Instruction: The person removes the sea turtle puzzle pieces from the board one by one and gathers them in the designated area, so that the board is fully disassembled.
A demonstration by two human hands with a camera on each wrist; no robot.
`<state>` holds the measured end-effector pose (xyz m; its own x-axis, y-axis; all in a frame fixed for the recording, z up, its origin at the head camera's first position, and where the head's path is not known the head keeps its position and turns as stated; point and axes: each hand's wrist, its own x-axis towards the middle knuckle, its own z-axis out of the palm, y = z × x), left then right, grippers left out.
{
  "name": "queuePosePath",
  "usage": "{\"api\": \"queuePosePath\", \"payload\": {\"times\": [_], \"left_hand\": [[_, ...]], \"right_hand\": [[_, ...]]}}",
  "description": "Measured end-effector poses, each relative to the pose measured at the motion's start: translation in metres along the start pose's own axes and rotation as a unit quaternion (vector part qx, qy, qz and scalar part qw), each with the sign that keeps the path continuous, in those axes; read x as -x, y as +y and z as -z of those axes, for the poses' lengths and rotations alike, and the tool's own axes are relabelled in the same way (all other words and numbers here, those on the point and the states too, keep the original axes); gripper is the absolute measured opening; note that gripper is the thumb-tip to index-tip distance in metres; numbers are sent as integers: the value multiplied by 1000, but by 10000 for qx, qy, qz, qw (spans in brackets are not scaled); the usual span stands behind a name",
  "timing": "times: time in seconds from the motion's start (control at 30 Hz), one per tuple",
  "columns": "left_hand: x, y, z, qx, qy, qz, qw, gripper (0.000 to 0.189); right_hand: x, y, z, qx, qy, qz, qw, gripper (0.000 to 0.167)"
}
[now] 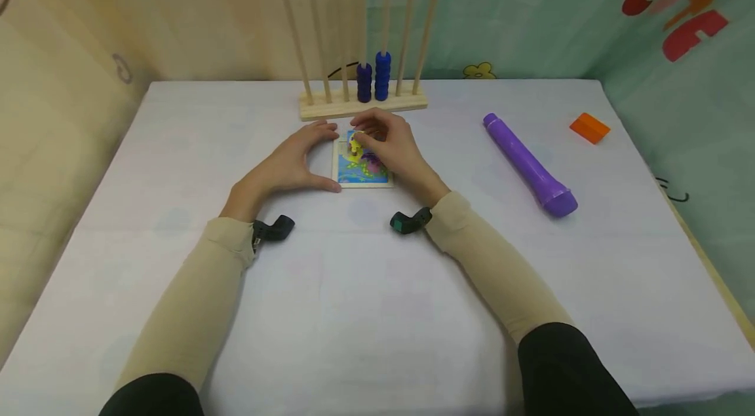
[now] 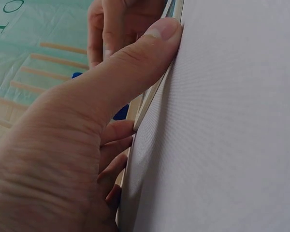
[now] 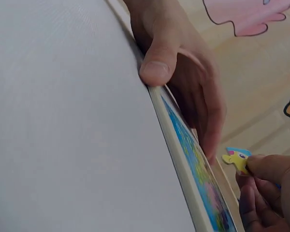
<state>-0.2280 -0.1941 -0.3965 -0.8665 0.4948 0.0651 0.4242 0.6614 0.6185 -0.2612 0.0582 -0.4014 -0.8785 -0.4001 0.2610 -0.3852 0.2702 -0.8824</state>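
Observation:
A small wooden-framed jigsaw puzzle board (image 1: 362, 185) lies flat on the table, showing a blue, yellow and purple picture. My left hand (image 1: 283, 164) holds its left side, thumb at the near corner and fingers at the far one; the left wrist view shows the thumb (image 2: 157, 41) against the frame's edge. Above the board's far part, my right hand (image 1: 398, 147) pinches a yellow and blue puzzle piece (image 3: 238, 159) between thumb and fingers. In the right wrist view the piece is apart from the board. The right hand hides part of the board in the head view.
Behind the board stands a wooden peg rack (image 1: 362, 107) with upright rods and dark blue beads (image 1: 383, 75) on two of them. To the right lie a purple microphone-shaped toy (image 1: 527, 164) and an orange block (image 1: 590, 128). Curtains border the white table (image 1: 330, 311).

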Motion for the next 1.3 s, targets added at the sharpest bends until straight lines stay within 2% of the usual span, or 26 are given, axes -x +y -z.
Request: {"api": "queuePosePath", "payload": {"times": [0.17, 0.3, 0.4, 0.57, 0.7, 0.8, 0.93, 1.1, 1.2, 1.3], "left_hand": [[2, -3, 0, 60, -16, 95, 9999, 107], [5, -5, 4, 213, 0, 238, 9995, 109], [9, -8, 9, 291, 40, 352, 9989, 108], [13, -12, 13, 336, 26, 419, 9986, 108], [12, -12, 11, 440, 10, 329, 9985, 109], [11, -12, 9, 487, 57, 383, 9981, 109], [10, -12, 6, 422, 168, 371, 9983, 102], [8, -13, 1, 287, 351, 32, 9990, 95], [7, -12, 0, 260, 406, -45, 9988, 94], [7, -11, 2, 231, 398, -72, 9989, 93]], "right_hand": [[11, 5, 25, 168, 755, -504, 9957, 15], [15, 14, 39, 503, 1356, -628, 9875, 12], [16, 19, 42, 892, 1527, -556, 9827, 11], [17, 23, 40, 1603, 1531, -357, 9745, 13], [19, 23, 39, 1710, 1800, -366, 9680, 22], [21, 24, 37, 1686, 2036, -415, 9635, 28], [23, 21, 31, 1743, 2120, -346, 9610, 25], [22, 13, 16, 1693, 2059, 8, 9638, 19], [23, 5, 6, 1607, 1817, 196, 9699, 16], [25, -2, -3, 1476, 1414, 297, 9784, 15]]}}
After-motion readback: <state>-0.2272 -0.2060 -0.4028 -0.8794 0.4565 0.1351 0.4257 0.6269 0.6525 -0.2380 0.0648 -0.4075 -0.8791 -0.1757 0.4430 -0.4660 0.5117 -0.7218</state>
